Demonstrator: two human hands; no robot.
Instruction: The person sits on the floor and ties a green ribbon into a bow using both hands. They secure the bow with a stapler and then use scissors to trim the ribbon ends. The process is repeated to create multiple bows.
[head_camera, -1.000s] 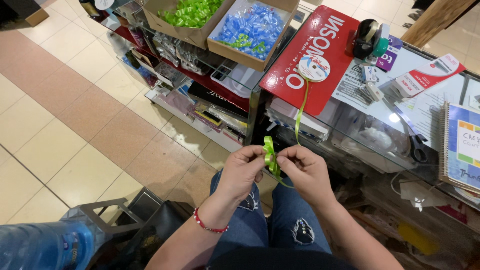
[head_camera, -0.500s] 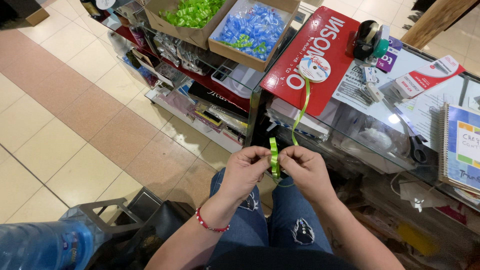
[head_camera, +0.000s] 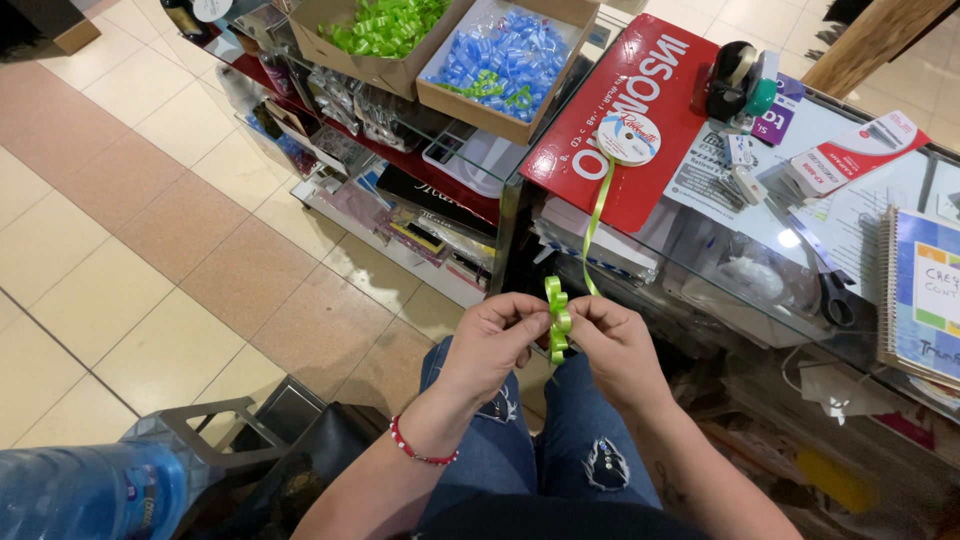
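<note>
Green ribbon loops (head_camera: 556, 318) stand upright, long axis vertical, pinched from both sides between left hand (head_camera: 490, 342) and right hand (head_camera: 618, 345) above the lap, free strand running up to the ribbon spool (head_camera: 628, 138) on the counter.

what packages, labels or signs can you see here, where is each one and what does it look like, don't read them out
Red sign: flat on the glass counter, rectangular, white lettering.
Ribbon spool label: on the red sign, round, white.
Red-and-white package: counter's right, flat.
Purple label: beside the tape dispenser, small.
Bottle label: bottom left, blue.
</note>
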